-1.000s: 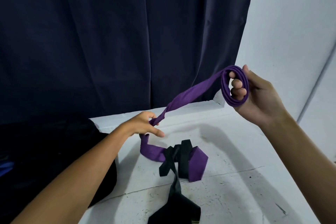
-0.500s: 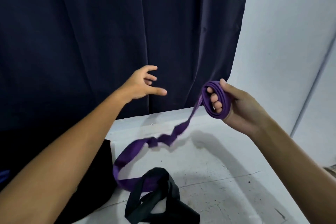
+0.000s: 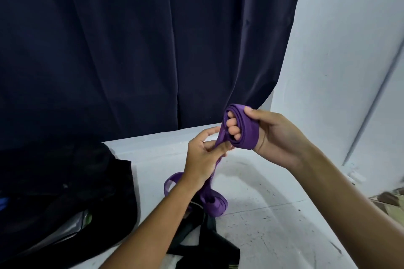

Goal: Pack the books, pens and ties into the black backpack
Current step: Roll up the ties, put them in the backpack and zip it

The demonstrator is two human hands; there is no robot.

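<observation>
- Curtain (image 3: 131, 50): dark navy, hangs behind the table and fills most of the background.
- Table (image 3: 273, 236): white, scuffed top; it bears the backpack, the black tie and the loose end of the purple tie.
- Backpack (image 3: 65, 192): black, at the table's left edge. A silvery surface and a blue patch show at its near side; whether they lie inside it cannot be told.
- Black tie (image 3: 209, 244): crumpled on the table beside the backpack, partly under the left forearm.
- Purple tie (image 3: 244, 129): coiled round the right hand's fingers; the remainder drops to a slack loop on the table, touching the black tie.
- Right hand (image 3: 277, 135): curled inside the coil, thumb pressed on top.
- Left hand (image 3: 203, 155): pinches the strip just below the coil. Half a second ago it was raised, spread and holding nothing, well apart from the right hand; the tail then trailed long across the table.
</observation>
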